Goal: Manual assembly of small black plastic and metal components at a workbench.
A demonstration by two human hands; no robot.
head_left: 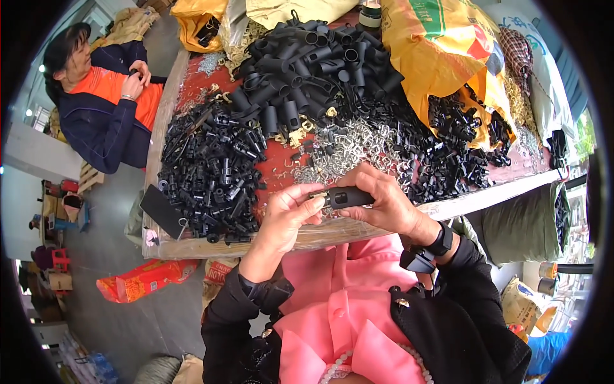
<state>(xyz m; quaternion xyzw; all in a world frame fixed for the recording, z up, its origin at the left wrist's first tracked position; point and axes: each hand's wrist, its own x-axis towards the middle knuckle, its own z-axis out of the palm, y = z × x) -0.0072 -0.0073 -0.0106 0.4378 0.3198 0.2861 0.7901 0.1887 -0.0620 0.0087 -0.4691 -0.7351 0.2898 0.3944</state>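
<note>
A black plastic tube (358,198) with an oblong cut-out is held level over the near table edge. My right hand (391,203) is closed around its right end. At the tube's left end my left hand (284,214) pinches a small brass-coloured clip (324,196); whether the clip is inside the tube or only against it I cannot tell. Just beyond my hands lies a heap of small silvery metal clips (348,150). A large pile of similar black tubes (307,61) rises behind it. Slim black plastic parts (214,169) are heaped to the left.
More small black parts (448,160) lie at the right, beside a yellow woven sack (435,51). The wooden table edge (211,248) runs along the near side. A dark flat plate (161,211) sits at the left corner. Another person (109,96) is beyond the left edge.
</note>
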